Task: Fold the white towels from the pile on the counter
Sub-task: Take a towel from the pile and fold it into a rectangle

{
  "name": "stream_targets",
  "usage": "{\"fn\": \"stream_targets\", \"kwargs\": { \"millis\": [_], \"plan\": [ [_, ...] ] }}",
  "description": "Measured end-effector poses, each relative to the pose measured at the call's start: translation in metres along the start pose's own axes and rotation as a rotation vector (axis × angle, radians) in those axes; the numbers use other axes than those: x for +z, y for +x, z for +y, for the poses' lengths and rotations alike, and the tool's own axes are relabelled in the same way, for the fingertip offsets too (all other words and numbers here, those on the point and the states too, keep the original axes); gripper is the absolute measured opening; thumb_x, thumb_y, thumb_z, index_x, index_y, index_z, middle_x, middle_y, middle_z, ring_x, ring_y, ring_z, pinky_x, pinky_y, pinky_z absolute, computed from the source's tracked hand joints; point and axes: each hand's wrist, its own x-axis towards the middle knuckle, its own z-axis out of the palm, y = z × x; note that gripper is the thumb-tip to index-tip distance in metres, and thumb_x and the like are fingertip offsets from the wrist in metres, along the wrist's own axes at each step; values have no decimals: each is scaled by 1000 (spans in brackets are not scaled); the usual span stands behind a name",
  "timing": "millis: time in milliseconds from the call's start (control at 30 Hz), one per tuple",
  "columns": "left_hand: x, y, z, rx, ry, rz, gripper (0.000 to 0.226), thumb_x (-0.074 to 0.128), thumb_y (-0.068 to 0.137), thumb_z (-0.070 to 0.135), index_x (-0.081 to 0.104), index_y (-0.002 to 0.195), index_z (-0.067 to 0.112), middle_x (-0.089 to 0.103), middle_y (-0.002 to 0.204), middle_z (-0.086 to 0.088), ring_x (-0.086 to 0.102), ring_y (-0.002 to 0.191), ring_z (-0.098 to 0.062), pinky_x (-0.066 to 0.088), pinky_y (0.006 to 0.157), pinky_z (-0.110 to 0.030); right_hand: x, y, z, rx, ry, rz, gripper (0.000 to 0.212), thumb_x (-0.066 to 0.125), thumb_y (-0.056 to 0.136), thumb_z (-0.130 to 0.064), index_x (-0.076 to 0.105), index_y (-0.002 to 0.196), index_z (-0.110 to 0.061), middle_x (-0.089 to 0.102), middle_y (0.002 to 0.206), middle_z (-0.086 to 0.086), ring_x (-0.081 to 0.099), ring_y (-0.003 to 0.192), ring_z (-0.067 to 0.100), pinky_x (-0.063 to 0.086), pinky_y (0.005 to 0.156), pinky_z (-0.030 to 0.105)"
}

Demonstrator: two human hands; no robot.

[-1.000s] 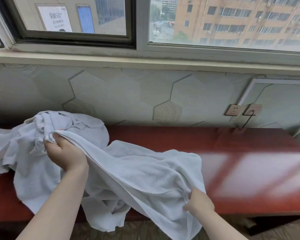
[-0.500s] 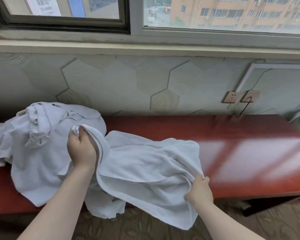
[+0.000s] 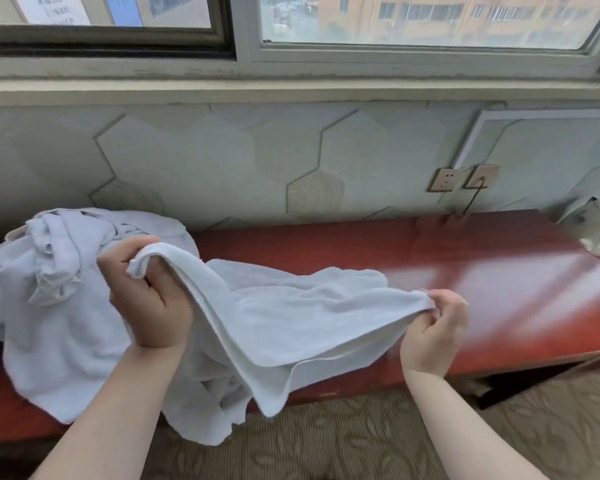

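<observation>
Left hand (image 3: pixel 149 299) fingers curled round towel (image 3: pixel 291 317) corner, right hand (image 3: pixel 433 334) fingers pinching opposite edge.

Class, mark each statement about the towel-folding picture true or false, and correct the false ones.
1. Both hands hold the same towel. True.
2. The left hand is empty. False: it grips a towel edge.
3. The pile lies left of the left hand. True.
4. The counter is green. False: it is reddish-brown.
5. The right hand rests flat on the counter. False: it pinches the towel.
</observation>
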Motion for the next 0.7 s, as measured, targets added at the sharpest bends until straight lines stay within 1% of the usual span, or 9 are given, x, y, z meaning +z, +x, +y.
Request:
{"fn": "stream_targets", "kwargs": {
  "millis": [67, 133, 167, 233, 300, 367, 467, 567, 700],
  "plan": [
    [9, 8, 9, -29, -67, 22, 27, 30, 95, 7, 36, 105, 32, 55, 85, -18, 56, 78, -21, 44, 77, -27, 11, 10, -17, -6, 26, 65, 16, 51, 84, 6, 59, 96, 0, 53, 98, 7, 46, 90, 7, 38, 82, 7],
    [19, 12, 17, -98, -114, -13, 26, 30, 96, 6, 36, 102, 31, 56, 87, 0, 55, 81, -2, 41, 78, -16, 23, 15, -34, 12, 88, 40, 10, 60, 86, -4, 64, 91, -11, 56, 93, -1, 51, 85, 12, 44, 76, 20],
    [22, 13, 19, -145, -110, -39, 27, 31, 97, 6, 36, 101, 32, 55, 89, 11, 53, 82, 6, 39, 78, -12, 29, 17, -45, 122, 166, -2, 12, 63, 87, -6, 65, 87, -18, 60, 89, -5, 54, 81, 13, 44, 71, 26],
    [26, 15, 17, -298, -130, -140, 22, 37, 97, 13, 42, 94, 34, 54, 86, 15, 52, 79, 7, 40, 75, -12, 37, 21, -69, 364, 374, -178, 19, 65, 88, -6, 66, 82, -23, 66, 82, -5, 58, 73, 12, 46, 66, 27],
    [24, 18, 12, -509, -275, -363, 9, 47, 94, 26, 51, 86, 28, 56, 78, 11, 51, 72, -4, 43, 68, -18, 42, 26, -90, 436, 551, -424, 16, 64, 89, -7, 69, 81, -20, 69, 79, -1, 60, 72, 12, 49, 65, 24],
    [21, 23, 8, -655, -441, -624, 12, 56, 88, 28, 58, 80, 19, 57, 75, 2, 50, 73, -13, 42, 65, -20, 45, 31, -109, 441, 684, -657, 16, 63, 91, -10, 71, 81, -19, 69, 79, 4, 61, 72, 14, 50, 65, 27],
    [19, 30, 5, -684, -505, -955, 20, 63, 85, 30, 64, 80, 10, 58, 82, -14, 51, 79, -20, 43, 72, -25, 50, 34, -129, 445, 659, -936, 10, 58, 95, -11, 68, 93, -12, 69, 85, 6, 61, 76, 13, 48, 67, 25],
    [15, 38, 5, -718, -547, -1168, 40, 66, 81, 45, 67, 91, 7, 63, 94, -21, 58, 88, -21, 46, 80, -31, 54, 31, -144, 377, 557, -1092, 12, 57, 95, -8, 68, 95, -12, 70, 90, 5, 62, 78, 10, 48, 68, 22],
    [15, 41, 9, -678, -447, -1198, 20, 66, 86, 31, 73, 95, 14, 70, 98, -6, 62, 95, -11, 47, 83, -21, 50, 26, -160, 372, 583, -1129, 9, 65, 91, -16, 73, 93, -11, 73, 90, 9, 64, 75, 7, 48, 63, 16]
  ]
}}
